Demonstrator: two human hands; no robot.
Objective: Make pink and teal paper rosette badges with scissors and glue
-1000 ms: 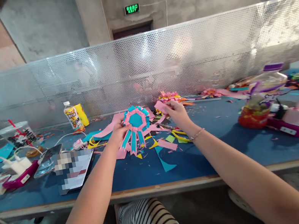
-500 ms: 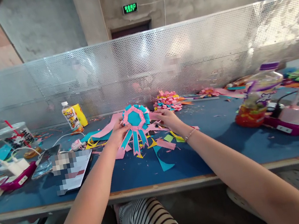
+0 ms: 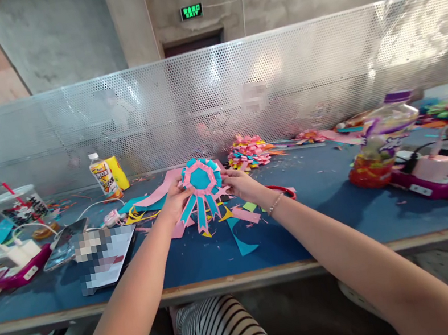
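A pink and blue paper rosette [image 3: 201, 179] is held up over the middle of the table, its round face toward me and its ribbon tails hanging down. My left hand [image 3: 175, 197] grips its left edge, fingers closed. At the opposite edge, my right hand [image 3: 243, 185] pinches the rim, with some fingers hidden behind it. Beneath lie pink, yellow and blue paper scraps, among them a curved blue piece [image 3: 242, 238]. Red scissor-like handles [image 3: 288, 191] show partly behind my right wrist.
A pile of paper rosettes [image 3: 248, 151] stands behind my right hand. To the left are a drink bottle [image 3: 105, 178], a plastic cup [image 3: 18, 206], a tablet [image 3: 114, 259] and a power strip [image 3: 25, 270]. A large bottle [image 3: 380, 145] stands right. A perforated metal screen [image 3: 179, 112] runs behind.
My right hand has shifted slightly left and closed in on the rosette's right edge. The red handles have come into sight by my right wrist. The camera view has moved slightly.
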